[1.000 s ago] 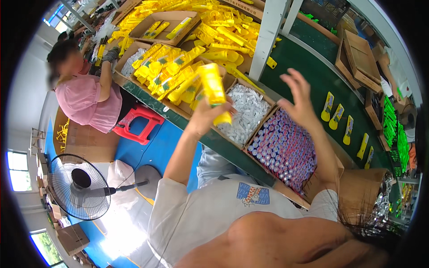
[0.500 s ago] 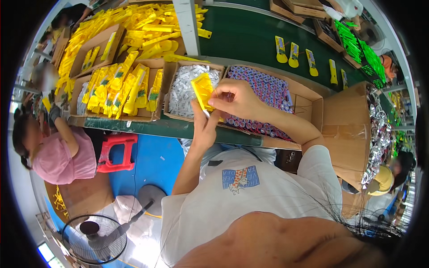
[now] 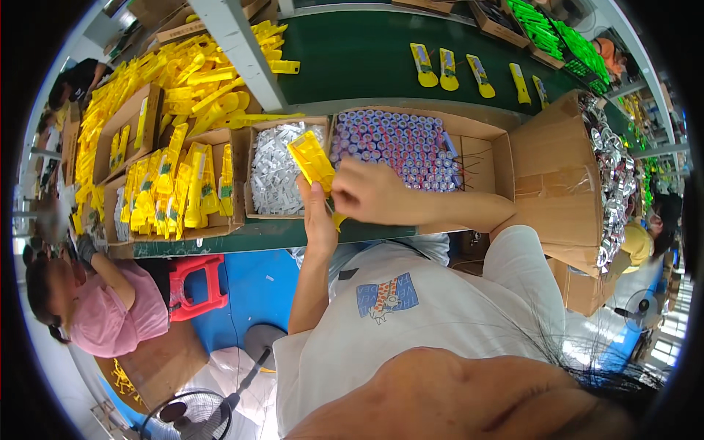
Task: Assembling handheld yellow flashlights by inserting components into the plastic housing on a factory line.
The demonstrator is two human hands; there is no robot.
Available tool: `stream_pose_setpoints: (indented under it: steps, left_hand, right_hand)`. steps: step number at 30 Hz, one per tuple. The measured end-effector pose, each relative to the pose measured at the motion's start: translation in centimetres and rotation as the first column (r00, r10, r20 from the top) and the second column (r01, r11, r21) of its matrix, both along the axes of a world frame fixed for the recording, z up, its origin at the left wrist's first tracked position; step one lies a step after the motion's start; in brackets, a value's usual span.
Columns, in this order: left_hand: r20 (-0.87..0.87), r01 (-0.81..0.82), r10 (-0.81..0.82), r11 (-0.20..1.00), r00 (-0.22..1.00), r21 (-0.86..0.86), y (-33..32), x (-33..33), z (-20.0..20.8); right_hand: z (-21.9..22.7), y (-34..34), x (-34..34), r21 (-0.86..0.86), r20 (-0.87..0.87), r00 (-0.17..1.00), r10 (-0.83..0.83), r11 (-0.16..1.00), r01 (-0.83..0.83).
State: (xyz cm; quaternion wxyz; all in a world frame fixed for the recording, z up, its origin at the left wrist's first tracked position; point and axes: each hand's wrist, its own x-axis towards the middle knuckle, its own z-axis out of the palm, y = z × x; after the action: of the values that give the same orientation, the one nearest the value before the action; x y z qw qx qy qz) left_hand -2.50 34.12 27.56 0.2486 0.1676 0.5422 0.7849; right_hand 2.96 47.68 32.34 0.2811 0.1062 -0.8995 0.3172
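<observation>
A yellow plastic casing (image 3: 309,155), long and hollow with a wider end, is held up at a slant above the front edge of the bench. My left hand (image 3: 319,216) grips it from below, fingers behind it and thumb along its side. Against the casing's right side is my right hand (image 3: 370,192), its fingers curled in and slightly blurred; whatever they may hold is hidden. Behind the casing stands a carton of small whitish strips (image 3: 275,165). To its right, a carton holds many purple-wrapped cylindrical cells (image 3: 392,143) standing on end.
Yellow casings with small green boards fill a carton (image 3: 236,209) at left, before a large yellow heap (image 3: 198,73). Several yellow pieces (image 3: 448,70) lie on the green surface beyond. A tall carton (image 3: 554,183) with shiny metal parts stands at right. A co-worker (image 3: 121,315) sits at left.
My right hand has drawn back from the casing's inner face to its right side, with fingers curled. The casing is still in my left hand. The whole view has shifted.
</observation>
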Motion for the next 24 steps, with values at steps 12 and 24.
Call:
stream_pose_setpoints:
  steps: [12,24]
  left_hand:
    - [-0.039,0.331,-0.329,0.94,0.944,0.082,1.4,3.0,1.7]
    - [0.173,0.43,-0.448,0.893,0.877,0.132,1.8,4.0,1.7]
  right_hand:
    - [-8.3,21.6,8.4,0.297,0.625,0.536,-0.567,0.808,0.509]
    - [2.5,6.0,4.6,0.394,-0.007,0.978,0.21,0.899,-0.19]
